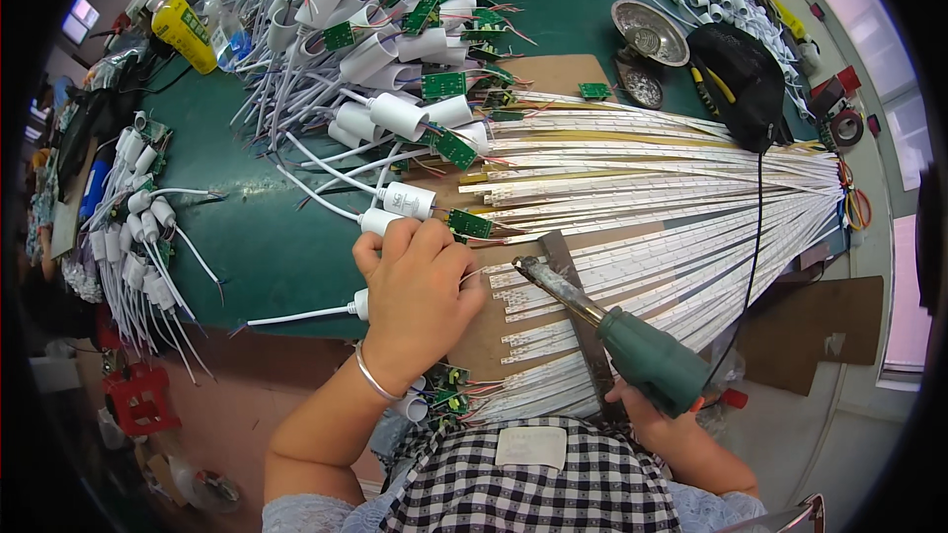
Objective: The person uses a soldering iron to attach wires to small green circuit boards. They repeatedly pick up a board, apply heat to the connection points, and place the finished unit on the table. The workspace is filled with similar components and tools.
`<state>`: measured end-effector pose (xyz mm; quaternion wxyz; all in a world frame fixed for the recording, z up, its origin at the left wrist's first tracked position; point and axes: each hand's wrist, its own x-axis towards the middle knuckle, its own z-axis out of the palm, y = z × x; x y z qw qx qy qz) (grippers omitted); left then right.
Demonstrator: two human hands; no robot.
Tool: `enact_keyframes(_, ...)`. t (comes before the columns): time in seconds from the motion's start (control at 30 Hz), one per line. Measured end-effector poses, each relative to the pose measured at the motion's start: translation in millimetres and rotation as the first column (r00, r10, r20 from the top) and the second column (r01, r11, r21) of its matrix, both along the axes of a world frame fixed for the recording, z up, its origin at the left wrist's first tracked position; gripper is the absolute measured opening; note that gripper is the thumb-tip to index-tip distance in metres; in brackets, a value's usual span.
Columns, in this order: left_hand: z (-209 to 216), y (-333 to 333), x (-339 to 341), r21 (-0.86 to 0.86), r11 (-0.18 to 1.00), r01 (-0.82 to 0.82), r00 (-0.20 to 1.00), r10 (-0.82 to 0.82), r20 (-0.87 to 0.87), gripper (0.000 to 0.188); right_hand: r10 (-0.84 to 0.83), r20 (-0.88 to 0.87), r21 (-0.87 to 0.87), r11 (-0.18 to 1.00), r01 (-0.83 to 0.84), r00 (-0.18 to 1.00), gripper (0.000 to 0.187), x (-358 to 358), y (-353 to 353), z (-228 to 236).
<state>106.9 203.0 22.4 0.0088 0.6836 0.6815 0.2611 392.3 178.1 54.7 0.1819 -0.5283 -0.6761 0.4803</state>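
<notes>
L hand (pixel 425 281) curled narrow, pinched thin wire (pixel 476 273) nr white strips (pixel 681 257); R hand (pixel 657 424) gripped green-handled soldering iron (pixel 647 355), tip nr strip ends; dark bar (pixel 590 345) lay under iron

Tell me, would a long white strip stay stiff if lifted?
Probably not: the white strips look thin and narrow for their length, so one would likely sag. Being so slender, each seems light. Since they crowd together at the right, neighbours might drag along.

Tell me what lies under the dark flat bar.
White strips run in under the dark flat bar and show on both its sides; whatever its width covers cannot be seen.
</notes>
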Motion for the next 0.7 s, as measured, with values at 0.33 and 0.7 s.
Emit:
enact_keyframes(0.33, 1.7, -0.9, -1.3, 0.004, 1.000, 0.018, 1.000, -0.018, 0.017, 0.009, 0.037, -0.083, 0.045, 0.998, -0.034, 0.996, 0.021, -3.1, 3.9, -5.3)
enact_keyframes(0.7, 1.0, 4.1, -5.7, -0.047, 0.997, 0.056, 0.998, -0.055, 0.022, 0.010, 0.021, -0.153, 0.140, 0.990, 0.000, 0.988, 0.019, -6.7, 3.5, -8.2)
